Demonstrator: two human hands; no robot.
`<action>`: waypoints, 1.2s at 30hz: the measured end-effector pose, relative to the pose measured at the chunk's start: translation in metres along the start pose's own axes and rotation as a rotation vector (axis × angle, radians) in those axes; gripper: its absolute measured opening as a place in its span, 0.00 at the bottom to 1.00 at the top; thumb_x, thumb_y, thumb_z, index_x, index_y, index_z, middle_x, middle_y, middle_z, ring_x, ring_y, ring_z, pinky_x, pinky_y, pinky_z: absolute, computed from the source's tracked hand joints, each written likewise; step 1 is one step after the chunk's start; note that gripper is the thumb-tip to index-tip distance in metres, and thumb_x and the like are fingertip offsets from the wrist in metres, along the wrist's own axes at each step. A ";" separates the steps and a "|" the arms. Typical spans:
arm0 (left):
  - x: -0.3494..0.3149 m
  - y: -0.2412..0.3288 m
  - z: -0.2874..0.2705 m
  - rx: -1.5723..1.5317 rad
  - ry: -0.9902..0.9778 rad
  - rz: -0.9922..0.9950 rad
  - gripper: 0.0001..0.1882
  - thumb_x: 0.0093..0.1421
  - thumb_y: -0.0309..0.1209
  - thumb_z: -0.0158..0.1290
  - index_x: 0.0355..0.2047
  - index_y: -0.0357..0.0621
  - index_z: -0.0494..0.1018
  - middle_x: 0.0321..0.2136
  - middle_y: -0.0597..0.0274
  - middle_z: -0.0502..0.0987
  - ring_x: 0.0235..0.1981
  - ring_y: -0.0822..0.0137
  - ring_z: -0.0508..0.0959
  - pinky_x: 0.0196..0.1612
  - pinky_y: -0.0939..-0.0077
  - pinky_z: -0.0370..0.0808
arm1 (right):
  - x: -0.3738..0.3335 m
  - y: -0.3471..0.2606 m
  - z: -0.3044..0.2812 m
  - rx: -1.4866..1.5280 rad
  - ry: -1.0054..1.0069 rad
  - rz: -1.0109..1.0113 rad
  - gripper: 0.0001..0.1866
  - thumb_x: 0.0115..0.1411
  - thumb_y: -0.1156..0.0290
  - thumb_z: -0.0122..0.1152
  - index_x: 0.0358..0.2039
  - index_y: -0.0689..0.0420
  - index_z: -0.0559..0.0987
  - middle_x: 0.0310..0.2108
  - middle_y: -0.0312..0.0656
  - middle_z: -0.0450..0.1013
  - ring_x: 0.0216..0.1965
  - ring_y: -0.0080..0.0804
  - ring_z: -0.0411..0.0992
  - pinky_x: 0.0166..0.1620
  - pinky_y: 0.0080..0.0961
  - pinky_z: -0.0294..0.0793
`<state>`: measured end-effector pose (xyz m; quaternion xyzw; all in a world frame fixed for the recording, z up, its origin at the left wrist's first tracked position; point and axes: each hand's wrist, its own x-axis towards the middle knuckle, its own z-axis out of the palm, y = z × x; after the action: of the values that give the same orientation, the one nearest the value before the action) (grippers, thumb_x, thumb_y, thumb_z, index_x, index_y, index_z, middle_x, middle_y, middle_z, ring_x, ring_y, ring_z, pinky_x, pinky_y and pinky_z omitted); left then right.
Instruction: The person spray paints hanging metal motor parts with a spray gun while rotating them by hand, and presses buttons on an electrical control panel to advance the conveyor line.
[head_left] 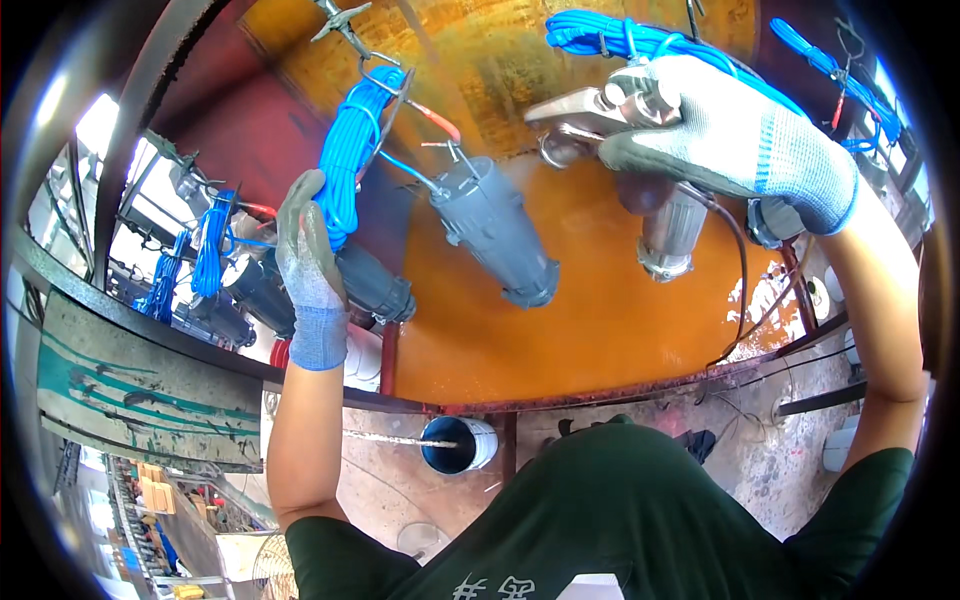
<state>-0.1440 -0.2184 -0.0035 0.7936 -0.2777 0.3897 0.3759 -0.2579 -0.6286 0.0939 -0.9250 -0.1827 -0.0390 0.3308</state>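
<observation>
In a white glove with grey palm, my right hand is wrapped round a metal spray gun pointing left, and a hazy mist hangs between it and a grey pump body. The pump body hangs tilted from a hook, its blue cable running up to a coiled bundle of blue cable. Against the left side of this bundle, my gloved left hand lies with fingers stretched upward; its thumb is hidden. Below the spray gun is another grey cylindrical body, partly covered by my right hand.
Behind stands a curved booth wall coated in orange and dark red. More grey bodies with blue cable bundles hang at left. A dark hose trails below my right hand. A bucket stands on the floor below the booth's front edge.
</observation>
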 end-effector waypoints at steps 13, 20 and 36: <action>-0.008 0.007 0.007 -0.031 -0.023 0.079 0.18 0.78 0.33 0.44 0.58 0.35 0.77 0.61 0.46 0.76 0.64 0.52 0.74 0.70 0.57 0.67 | 0.027 -0.038 0.018 -0.028 0.005 -0.105 0.16 0.71 0.61 0.63 0.46 0.62 0.82 0.28 0.41 0.83 0.31 0.29 0.84 0.39 0.27 0.84; -0.010 -0.016 0.004 -0.135 0.013 0.065 0.18 0.78 0.33 0.47 0.56 0.35 0.79 0.60 0.46 0.77 0.62 0.53 0.76 0.68 0.57 0.69 | 0.035 -0.025 0.044 -0.045 -0.270 -0.095 0.15 0.68 0.60 0.61 0.37 0.61 0.80 0.23 0.40 0.81 0.27 0.28 0.82 0.33 0.27 0.81; 0.081 -0.108 -0.012 0.112 0.038 -0.358 0.17 0.63 0.19 0.50 0.48 0.39 0.84 0.42 0.54 0.86 0.39 0.65 0.84 0.48 0.70 0.80 | 0.001 -0.015 0.014 0.013 0.018 0.028 0.22 0.69 0.61 0.65 0.59 0.57 0.81 0.35 0.40 0.82 0.36 0.26 0.78 0.44 0.27 0.79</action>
<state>-0.0259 -0.1593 0.0271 0.8425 -0.1025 0.3465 0.3996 -0.2634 -0.6091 0.0926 -0.9250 -0.1671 -0.0415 0.3388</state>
